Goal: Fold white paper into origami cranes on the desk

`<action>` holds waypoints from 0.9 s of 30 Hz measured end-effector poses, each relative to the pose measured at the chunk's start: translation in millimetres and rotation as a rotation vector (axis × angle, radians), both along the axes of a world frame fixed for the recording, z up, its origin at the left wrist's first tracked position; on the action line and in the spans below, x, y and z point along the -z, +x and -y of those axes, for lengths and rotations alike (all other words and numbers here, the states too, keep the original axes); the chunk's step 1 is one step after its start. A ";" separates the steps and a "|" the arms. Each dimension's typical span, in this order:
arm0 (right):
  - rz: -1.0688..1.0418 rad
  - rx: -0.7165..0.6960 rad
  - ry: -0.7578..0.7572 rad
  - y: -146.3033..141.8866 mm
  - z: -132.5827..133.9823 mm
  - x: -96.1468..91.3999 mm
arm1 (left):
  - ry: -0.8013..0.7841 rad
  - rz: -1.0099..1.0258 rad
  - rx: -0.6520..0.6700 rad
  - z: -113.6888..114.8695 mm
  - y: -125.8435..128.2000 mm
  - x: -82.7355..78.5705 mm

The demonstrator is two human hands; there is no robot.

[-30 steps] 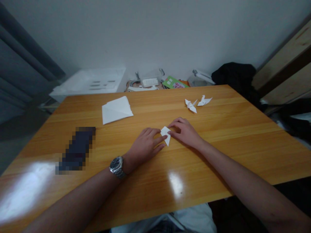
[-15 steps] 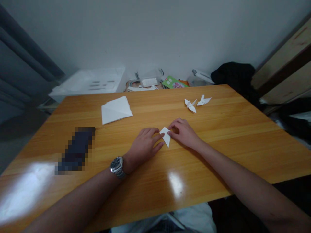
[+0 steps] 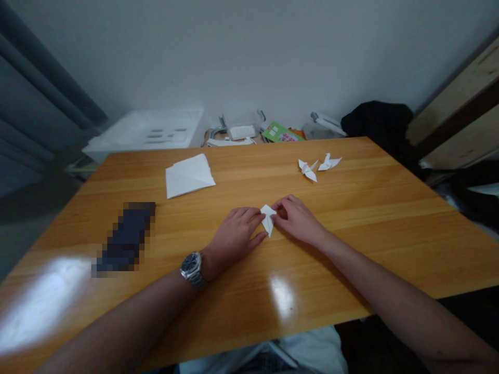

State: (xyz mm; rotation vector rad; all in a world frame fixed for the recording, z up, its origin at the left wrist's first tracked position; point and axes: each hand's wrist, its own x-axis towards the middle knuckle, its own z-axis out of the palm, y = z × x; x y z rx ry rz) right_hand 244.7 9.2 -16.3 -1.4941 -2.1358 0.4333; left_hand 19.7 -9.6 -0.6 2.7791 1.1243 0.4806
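A small white folded paper piece lies flat on the orange wooden table near its middle. My left hand, with a metal watch on the wrist, presses its fingertips on the paper's left edge. From the right, my right hand pinches the same piece with curled fingers. Two finished white paper cranes stand farther back on the right.
A stack of white paper sheets lies at the back left. A dark blurred flat object rests on the table's left side. Beyond the far edge are a white box, small clutter and a black bag.
The visible part of the folded paper has grown narrower as both hands closed in on it. The view has shifted slightly.
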 end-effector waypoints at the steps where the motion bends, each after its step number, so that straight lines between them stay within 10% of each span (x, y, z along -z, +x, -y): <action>1: -0.009 -0.001 -0.008 -0.2 0.1 -0.1 | -0.005 0.007 -0.004 0.1 0.2 -0.4; 20: -0.434 -0.043 -0.207 -4.5 -2.4 -2.5 | -0.080 0.100 -0.016 -3.8 -3.7 3.6; 27: -0.706 -0.039 -0.276 -5.5 -5.5 -3.9 | -0.252 0.523 -0.165 -8.5 1.0 8.9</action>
